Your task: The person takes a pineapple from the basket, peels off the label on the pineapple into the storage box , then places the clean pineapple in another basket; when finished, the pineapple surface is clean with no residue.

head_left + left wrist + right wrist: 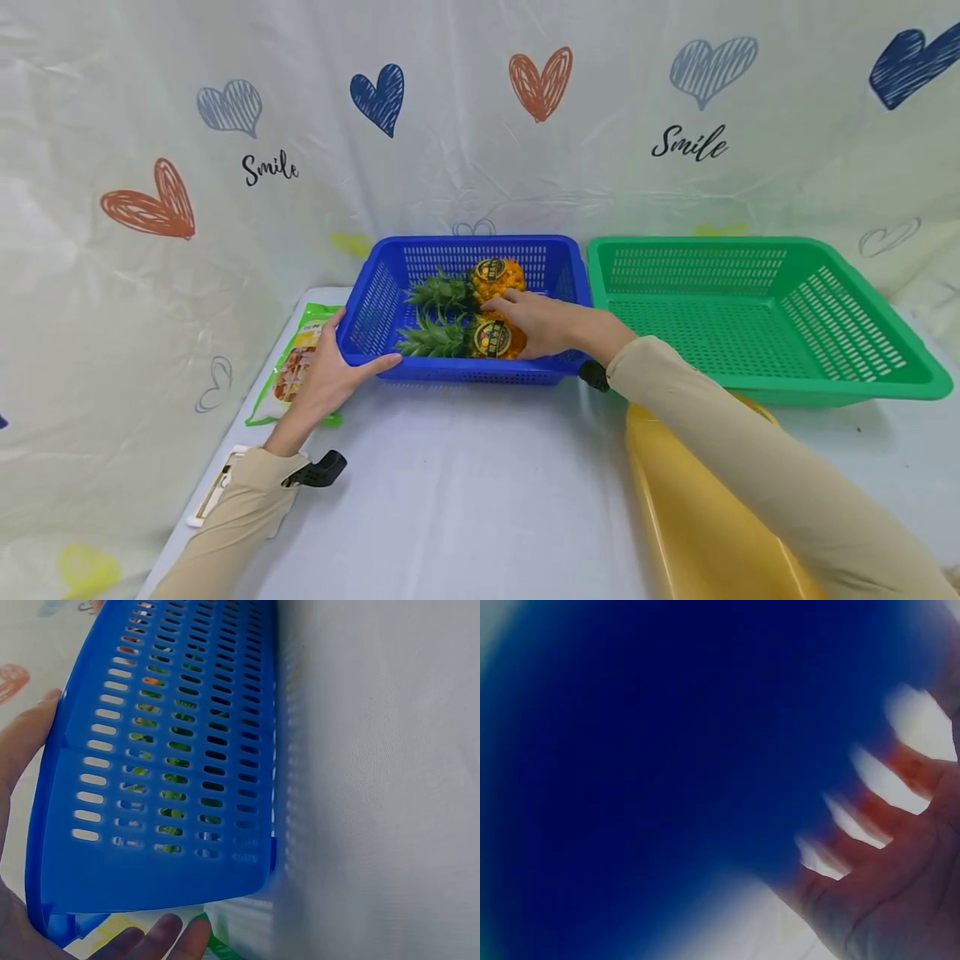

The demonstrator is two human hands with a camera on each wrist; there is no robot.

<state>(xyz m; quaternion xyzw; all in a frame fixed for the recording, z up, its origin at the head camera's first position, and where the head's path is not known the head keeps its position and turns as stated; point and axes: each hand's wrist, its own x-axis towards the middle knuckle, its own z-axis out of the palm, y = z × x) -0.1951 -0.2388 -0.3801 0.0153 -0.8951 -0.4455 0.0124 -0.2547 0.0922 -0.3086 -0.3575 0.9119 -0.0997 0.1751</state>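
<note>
Backdrop: a pale curtain (450, 167) printed with hearts and "Smile" rises behind the white table (480, 500).
Green basket: it (825, 388) stands just to the right of the blue one, and my right forearm passes near its left corner.
Yellow thing: a glossy yellow piece (690, 500) lies under the line of my right sleeve (720, 442), which hides part of it.
Left edge: a green-edged food packet (296, 367) lies beside my left hand; nearer me, a white item (217, 487) is partly covered by my left sleeve (240, 508).
Blue basket: it (465, 365) holds two pineapples side by side, leafy crowns to the left; its near wall hides the lower side of the nearer one.
Farther pineapple: it (497, 278) lies toward the back wall, its dark label showing.
Nearer pineapple: it (493, 337) lies by the near wall, its right end under my right hand.
Left hand: mine (326, 375) grips the basket's near left corner, thumb on the near rim, fingers around the left side.
Right hand: mine (543, 323) reaches over the nearer pineapple, fingers spread apart; blurred blue hides their tips in the wrist view, so I cannot tell whether they grip.
</note>
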